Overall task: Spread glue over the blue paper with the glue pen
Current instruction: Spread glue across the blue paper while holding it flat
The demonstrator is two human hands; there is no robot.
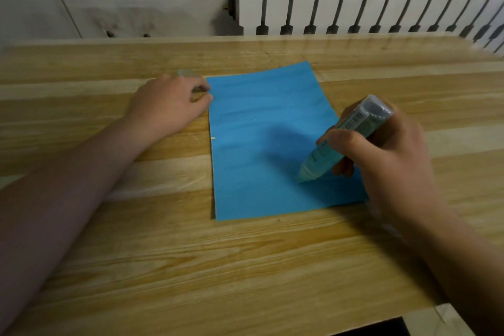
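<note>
A blue paper (pixel 261 128) lies flat on the wooden table (pixel 245 267). My right hand (pixel 387 155) grips a translucent green glue pen (pixel 341 133), slanted down to the left. Its tip touches the paper in the lower right part. Faint shiny streaks show on the paper above the tip. My left hand (pixel 169 106) rests on the table at the paper's upper left edge, fingers loosely curled, fingertips touching that edge. I see nothing held in it.
A small pale translucent piece (pixel 186 72), perhaps a cap, lies on the table just behind my left hand. A white radiator (pixel 368 5) runs along the wall beyond the table's far edge. The table's near edge ends at bottom right.
</note>
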